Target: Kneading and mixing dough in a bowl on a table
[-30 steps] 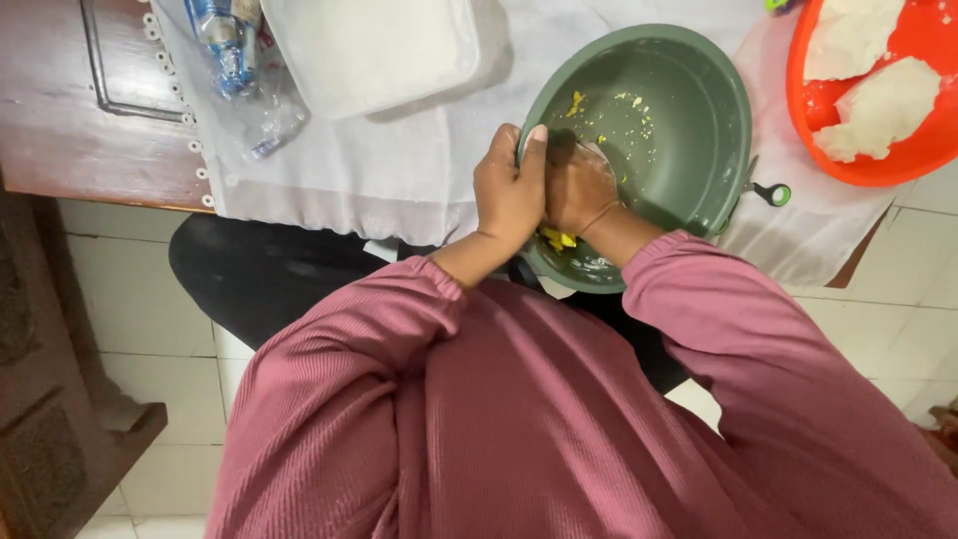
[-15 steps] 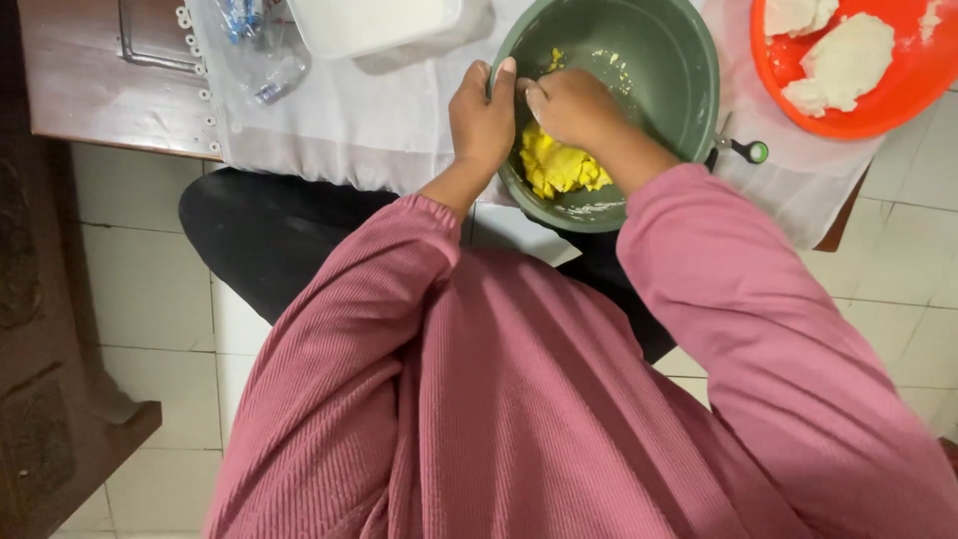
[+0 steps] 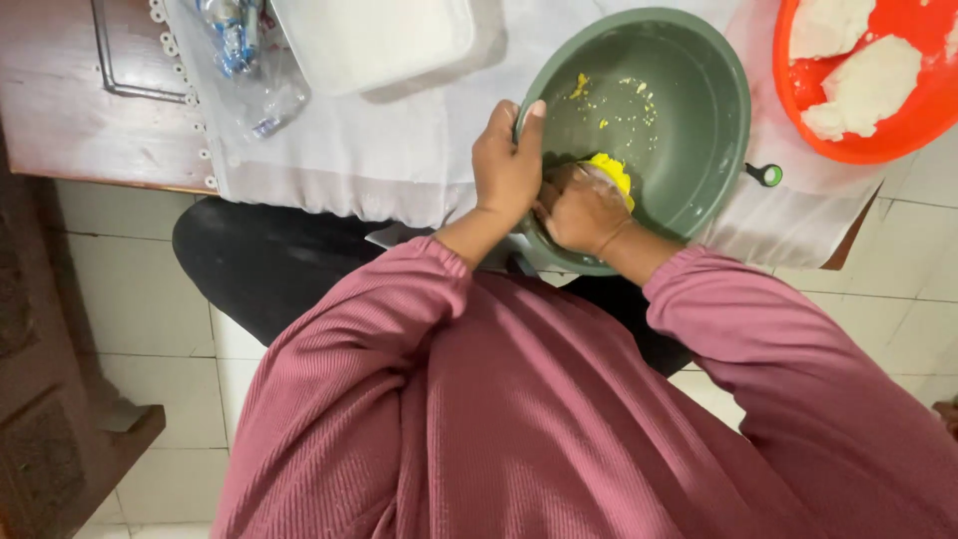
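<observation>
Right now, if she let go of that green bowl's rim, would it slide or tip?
Probably it would shift: the green bowl looks like light plastic and overhangs the table edge a little. The left hand grips its rim while the right hand presses yellow dough inside. The white cloth underneath may slip too.

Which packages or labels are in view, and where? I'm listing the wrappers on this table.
Clear plastic bag: top left on the white cloth, crumpled, see-through.
Bottle label: inside that bag, on a clear bottle, blue and white with a bit of red.
No signs or screens show.
</observation>
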